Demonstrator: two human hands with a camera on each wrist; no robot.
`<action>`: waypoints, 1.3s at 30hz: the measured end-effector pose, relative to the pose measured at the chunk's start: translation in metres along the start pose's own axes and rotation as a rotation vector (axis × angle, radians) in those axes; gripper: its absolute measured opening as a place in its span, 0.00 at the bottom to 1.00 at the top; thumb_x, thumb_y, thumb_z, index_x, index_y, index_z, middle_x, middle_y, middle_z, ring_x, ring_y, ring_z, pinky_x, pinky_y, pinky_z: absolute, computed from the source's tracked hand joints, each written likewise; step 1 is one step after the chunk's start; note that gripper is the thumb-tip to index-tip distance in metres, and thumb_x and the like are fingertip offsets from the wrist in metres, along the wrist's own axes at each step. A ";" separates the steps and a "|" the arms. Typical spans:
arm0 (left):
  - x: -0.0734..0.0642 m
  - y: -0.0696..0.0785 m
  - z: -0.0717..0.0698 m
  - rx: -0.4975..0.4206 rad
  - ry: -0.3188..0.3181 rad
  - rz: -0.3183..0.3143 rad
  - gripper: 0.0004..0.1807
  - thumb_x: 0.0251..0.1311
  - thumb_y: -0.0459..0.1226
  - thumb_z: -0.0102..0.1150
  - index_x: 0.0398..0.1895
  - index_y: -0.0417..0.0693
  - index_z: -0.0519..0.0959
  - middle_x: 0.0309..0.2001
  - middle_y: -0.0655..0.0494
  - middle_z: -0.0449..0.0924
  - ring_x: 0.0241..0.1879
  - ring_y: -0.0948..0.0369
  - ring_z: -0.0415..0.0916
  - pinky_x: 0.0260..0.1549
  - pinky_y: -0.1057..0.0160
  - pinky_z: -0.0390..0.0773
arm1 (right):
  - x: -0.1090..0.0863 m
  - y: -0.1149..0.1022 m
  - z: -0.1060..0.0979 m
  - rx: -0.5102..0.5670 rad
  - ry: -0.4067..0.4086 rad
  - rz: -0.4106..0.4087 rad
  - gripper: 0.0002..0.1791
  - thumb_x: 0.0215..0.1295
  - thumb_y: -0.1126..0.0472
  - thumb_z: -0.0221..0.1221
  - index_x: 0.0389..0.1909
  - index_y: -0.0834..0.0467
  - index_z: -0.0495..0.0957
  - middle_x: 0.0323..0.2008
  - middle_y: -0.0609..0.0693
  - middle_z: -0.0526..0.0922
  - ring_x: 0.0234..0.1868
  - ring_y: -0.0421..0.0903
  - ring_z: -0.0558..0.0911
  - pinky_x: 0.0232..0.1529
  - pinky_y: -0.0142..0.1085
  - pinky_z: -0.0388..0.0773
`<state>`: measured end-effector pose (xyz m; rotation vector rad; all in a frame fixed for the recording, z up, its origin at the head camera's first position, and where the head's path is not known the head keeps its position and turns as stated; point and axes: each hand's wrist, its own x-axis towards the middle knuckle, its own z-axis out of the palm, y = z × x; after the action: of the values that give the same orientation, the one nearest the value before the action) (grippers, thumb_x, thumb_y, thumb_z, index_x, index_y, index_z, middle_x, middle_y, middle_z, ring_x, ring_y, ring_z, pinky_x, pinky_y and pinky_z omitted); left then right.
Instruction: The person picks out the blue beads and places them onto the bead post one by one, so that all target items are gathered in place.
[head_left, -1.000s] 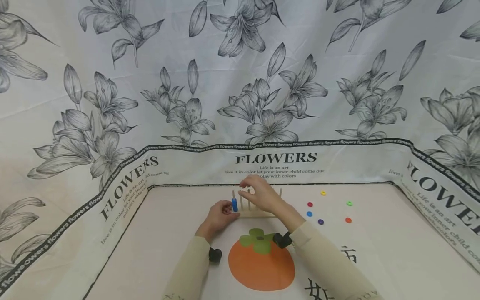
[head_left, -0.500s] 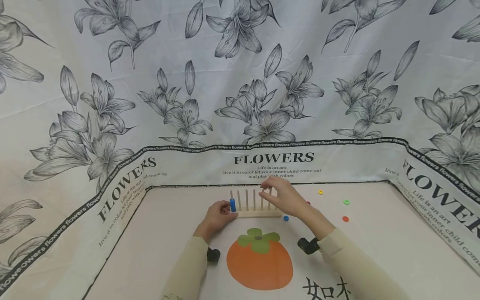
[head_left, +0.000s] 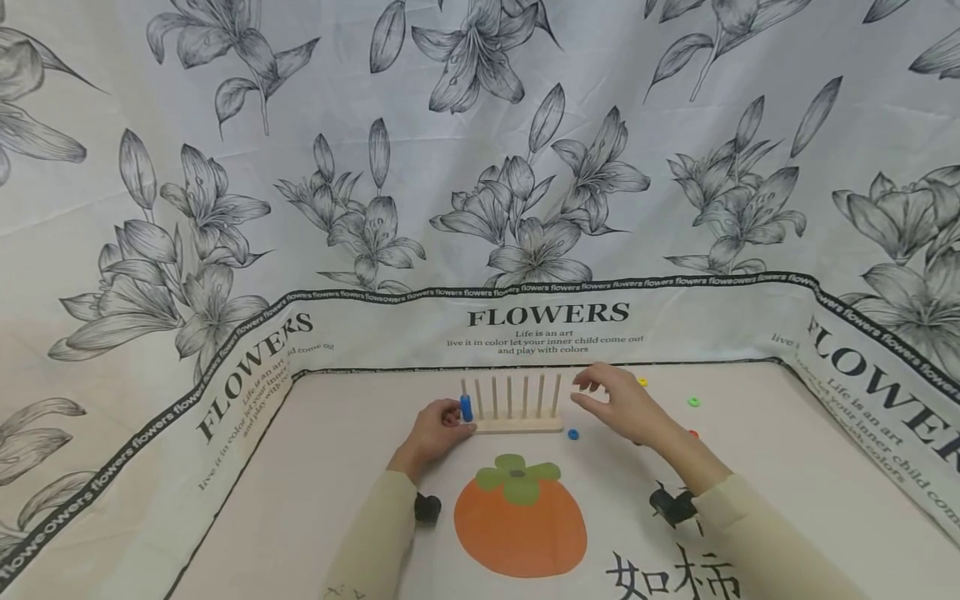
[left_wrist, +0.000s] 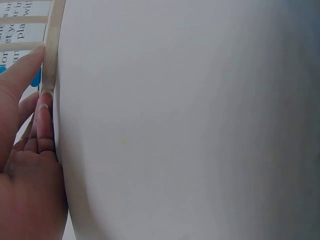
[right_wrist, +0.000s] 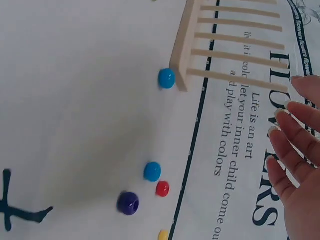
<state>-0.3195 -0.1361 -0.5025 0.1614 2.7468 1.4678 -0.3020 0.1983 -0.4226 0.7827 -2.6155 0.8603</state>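
A wooden peg rack [head_left: 517,427] with a row of upright pegs stands on the table. Blue beads [head_left: 467,407] are stacked on its leftmost peg. My left hand [head_left: 435,432] grips the left end of the rack's base, thumb in front. In the left wrist view, fingers bend at the end of the base. Right of the rack, my right hand [head_left: 618,404] is raised with nothing held, its fingers loosely bent and apart. One loose blue bead [right_wrist: 167,78] lies beside the base's right end. A second blue bead [right_wrist: 152,171] lies farther off, near a red bead [right_wrist: 162,188].
A purple bead [right_wrist: 128,203] lies near the red one. Farther right are a yellow bead [head_left: 642,382], a green bead [head_left: 693,402] and an orange bead [head_left: 694,433], partly hidden by the right arm. A flower-printed cloth [head_left: 337,333] rises behind and beside the table.
My right hand has moved right, from above the left pegs to past the rack's right end. The blue bead by the base came into view. My left hand stays on the rack.
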 end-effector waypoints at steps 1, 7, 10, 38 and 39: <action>0.000 0.000 0.000 0.000 0.000 0.004 0.27 0.61 0.38 0.72 0.59 0.34 0.77 0.42 0.49 0.79 0.41 0.57 0.73 0.47 0.54 0.77 | -0.003 0.003 -0.001 -0.011 -0.002 0.013 0.10 0.68 0.63 0.66 0.47 0.60 0.83 0.45 0.55 0.84 0.46 0.54 0.81 0.45 0.48 0.78; 0.002 -0.003 0.001 0.015 0.006 0.013 0.25 0.62 0.39 0.72 0.57 0.34 0.77 0.41 0.50 0.78 0.40 0.57 0.73 0.46 0.55 0.77 | -0.019 0.026 -0.007 -0.048 -0.023 0.094 0.12 0.68 0.62 0.66 0.48 0.63 0.83 0.45 0.56 0.84 0.45 0.54 0.81 0.45 0.52 0.79; 0.003 -0.003 0.001 0.018 0.005 0.007 0.25 0.61 0.38 0.72 0.58 0.34 0.77 0.41 0.50 0.78 0.41 0.57 0.73 0.46 0.55 0.77 | -0.026 0.039 -0.009 -0.058 -0.033 0.132 0.12 0.69 0.60 0.66 0.48 0.62 0.83 0.44 0.54 0.84 0.45 0.52 0.80 0.46 0.50 0.77; 0.001 -0.002 0.000 0.015 0.003 0.019 0.26 0.61 0.38 0.72 0.58 0.33 0.77 0.42 0.49 0.78 0.41 0.57 0.73 0.47 0.55 0.77 | -0.045 0.070 0.006 -0.001 -0.186 0.344 0.17 0.67 0.60 0.66 0.51 0.65 0.81 0.37 0.50 0.80 0.38 0.46 0.75 0.40 0.41 0.74; 0.001 -0.002 0.000 0.017 0.002 0.018 0.26 0.61 0.38 0.72 0.58 0.33 0.77 0.42 0.49 0.78 0.41 0.57 0.73 0.47 0.55 0.77 | -0.044 0.070 0.006 -0.003 -0.189 0.347 0.16 0.67 0.60 0.66 0.51 0.65 0.81 0.37 0.50 0.80 0.38 0.46 0.75 0.39 0.41 0.74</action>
<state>-0.3207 -0.1369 -0.5041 0.1851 2.7673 1.4507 -0.3065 0.2601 -0.4781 0.4317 -2.9751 0.9079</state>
